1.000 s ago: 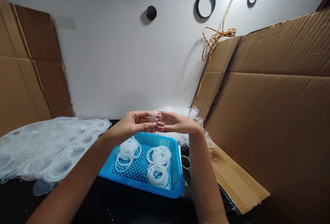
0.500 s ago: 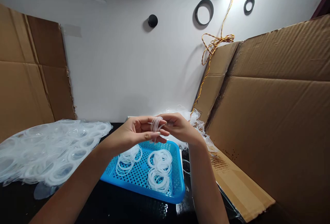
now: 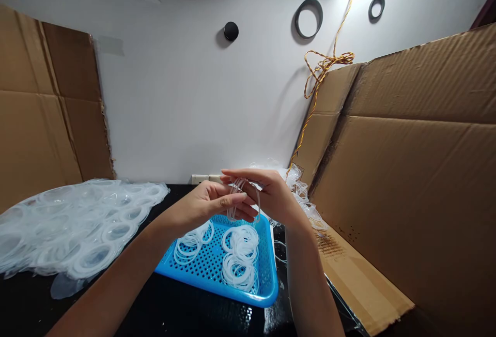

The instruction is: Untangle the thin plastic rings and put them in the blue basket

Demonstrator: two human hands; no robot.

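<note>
My left hand (image 3: 217, 201) pinches a small bundle of thin translucent white rubber rings (image 3: 234, 208) between its thumb and fingers, above the basket. My right hand (image 3: 271, 189) meets it from the right, its upper fingers stretched across the top of the bundle. One ring (image 3: 259, 207) stands apart from the others, at my right hand's fingers; the right thumb is hidden. Below both hands sits a blue perforated plastic basket (image 3: 209, 286). In it lie loose piles of similar rings, a left pile (image 3: 188, 248) and a right pile (image 3: 240, 264).
Flat clear sheets with ring shapes (image 3: 95, 254) are heaped on the black table (image 3: 186, 311) at left. More ring scraps (image 3: 304, 195) lie behind on the right. Cardboard panels (image 3: 418, 171) flank both sides. A twisted yellow cord (image 3: 310, 115) hangs down the white wall.
My right hand's fingers have lifted and stretched out to the left over the bundle. One ring now stands separated to the right of the rest. The basket and piles have stayed put.
</note>
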